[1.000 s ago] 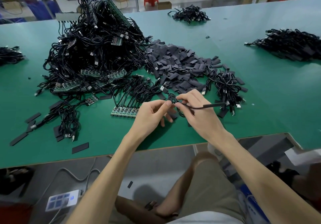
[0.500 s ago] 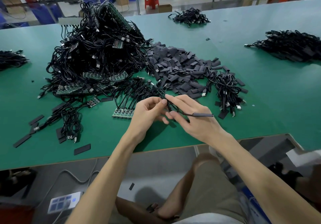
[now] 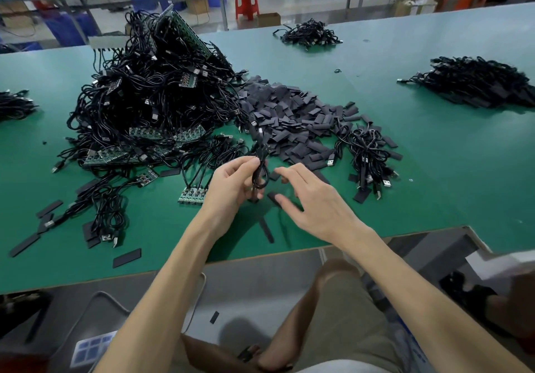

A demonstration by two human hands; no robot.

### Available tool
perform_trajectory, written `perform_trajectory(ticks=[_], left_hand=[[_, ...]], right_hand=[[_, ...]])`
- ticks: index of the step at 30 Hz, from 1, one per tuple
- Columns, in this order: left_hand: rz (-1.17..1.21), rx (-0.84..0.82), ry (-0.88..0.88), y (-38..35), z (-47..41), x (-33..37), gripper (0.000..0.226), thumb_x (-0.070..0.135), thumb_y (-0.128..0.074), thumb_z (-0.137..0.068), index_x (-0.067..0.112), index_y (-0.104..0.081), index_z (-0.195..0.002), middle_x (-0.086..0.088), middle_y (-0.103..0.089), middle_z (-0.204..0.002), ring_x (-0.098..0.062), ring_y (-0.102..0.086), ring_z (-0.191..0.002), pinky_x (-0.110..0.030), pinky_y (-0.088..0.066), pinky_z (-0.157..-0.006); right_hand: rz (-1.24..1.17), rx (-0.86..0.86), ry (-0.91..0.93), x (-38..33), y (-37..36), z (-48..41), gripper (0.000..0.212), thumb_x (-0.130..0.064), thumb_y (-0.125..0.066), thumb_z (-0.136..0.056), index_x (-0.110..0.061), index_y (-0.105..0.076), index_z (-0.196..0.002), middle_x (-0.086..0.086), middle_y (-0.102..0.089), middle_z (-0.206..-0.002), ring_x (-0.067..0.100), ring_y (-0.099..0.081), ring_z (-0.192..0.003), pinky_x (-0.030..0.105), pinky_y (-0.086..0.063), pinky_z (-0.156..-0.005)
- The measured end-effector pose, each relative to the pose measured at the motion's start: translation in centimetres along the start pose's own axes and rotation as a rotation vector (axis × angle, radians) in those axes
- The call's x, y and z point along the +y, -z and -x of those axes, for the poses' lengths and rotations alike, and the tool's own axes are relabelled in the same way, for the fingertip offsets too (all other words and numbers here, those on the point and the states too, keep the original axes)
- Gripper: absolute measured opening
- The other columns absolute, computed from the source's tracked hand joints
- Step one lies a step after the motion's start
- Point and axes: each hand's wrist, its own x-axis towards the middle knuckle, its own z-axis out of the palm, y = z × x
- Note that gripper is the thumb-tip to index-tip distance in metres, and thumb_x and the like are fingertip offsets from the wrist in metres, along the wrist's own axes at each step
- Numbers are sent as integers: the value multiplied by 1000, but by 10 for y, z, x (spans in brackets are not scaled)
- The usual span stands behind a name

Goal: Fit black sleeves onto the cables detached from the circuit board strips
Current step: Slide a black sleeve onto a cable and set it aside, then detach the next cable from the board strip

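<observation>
here the left hand pinches the looped cable above the table and the right hand, fingers spread, hovers by a loose sleeve, so better take only this one by its edge.

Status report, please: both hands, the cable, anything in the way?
Left hand grips coiled cable. Right hand open, empty. Sleeve pile just beyond; nothing between.

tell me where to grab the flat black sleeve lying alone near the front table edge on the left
Pinch the black sleeve across its narrow width near one end, coming from above; it lies flat on the green table, so probably tip up a long edge first.
</observation>
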Motion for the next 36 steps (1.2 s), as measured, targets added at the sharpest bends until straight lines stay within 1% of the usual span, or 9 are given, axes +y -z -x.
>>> perform_trajectory(ticks=[4, 7, 11, 15, 17, 20, 23, 27, 36], left_hand=[[-313, -66, -38, -22, -23, 35, 20, 24, -63, -100, 7, -74, -104, 5, -60, -69, -12, -58, -63, -31, -48, -64], [-810, -143, -311, -47, -43, 65, 13, 21, -64, -100, 15, -76, -103, 18, -62, -73, 0, -54, -68, -21, -46, -68], [-1371, -99, -638, -90, -66, 80, 19, 28, -62, -100, 21, -77, -111, -3, -58, -104, -23, -47, -104, -33, -29, -86], [-1460, -147, -1011, -132, -71, 73, 13, 22, -65, -94, 13, -74, -92, -8, -55, -98, -28, -49, -94, -37, -35, -77], [-1416, -258, -917, -147, -71, 57, 7, 10, -63, -94, 7, -69, -94, -13, -54, -104, -29, -54, -90, -39, -45, -73], [-1460, -380, -638, -149, -72, 29, 9, 4, -58, -98, 4, -66, -102, -10, -48, -118, -30, -58, -89, -46, -52, -78], [-1323, -406, -434, -137, -71, 18, 19, 22, -61, -102, 7, -67, -110, -7, -44, -127, -29, -61, -99, -43, -50, -91], [-1322, -183, -491, -129, -70, 17, 14, 24, -57, -102, 14, -60, -112, -6, -47, -115, -29, -58, -88, -46, -53, -74], [-1374, -438, -238, -139, -74, 9, 37, 17, -50, -103, 20, -57, -138, -11, -65, -129, -32, -62, -115, -44, -52, -93]], right_hand=[[2, 10, 7, 0, -1, 0, 39, -31, -58, -101, -12, -54, -135, -3, -54, -119, 3, -43, -84, 32, -52, -73], [-8, -10, -10, 0, -1, 0, 40, -32, -57, -101, -13, -55, -137, -1, -54, -125, 16, -58, -98, 36, -52, -77], [0, -66, -40, 0, 1, -1, 42, -35, -54, -103, -12, -52, -139, 2, -52, -129, 28, -62, -98, 43, -54, -79], [19, -58, -68, 0, 2, -1, 35, -29, -54, -101, -7, -56, -129, 9, -57, -126, 29, -58, -98, 39, -49, -75], [50, -112, -127, 0, 0, -2, 30, -29, -48, -99, -7, -60, -116, 13, -59, -117, 32, -56, -99, 39, -46, -76], [14, -77, -129, 0, -1, -3, 31, -10, -56, -92, -18, -39, -67, 18, -58, -70, 28, -42, -62, 34, -32, -61], [43, -88, -103, 0, 0, -3, 30, -7, -64, -86, -12, -44, -64, 20, -61, -63, 25, -39, -54, 31, -28, -59], [63, -100, -75, -2, 1, -4, 25, 0, -73, -75, -4, -54, -58, 17, -58, -54, 34, -50, -46, 26, -30, -53], [47, -46, -52, 2, -2, -1, 11, -7, -54, -83, -4, -59, -73, 24, -65, -70, 39, -59, -58, 32, -30, -58]])
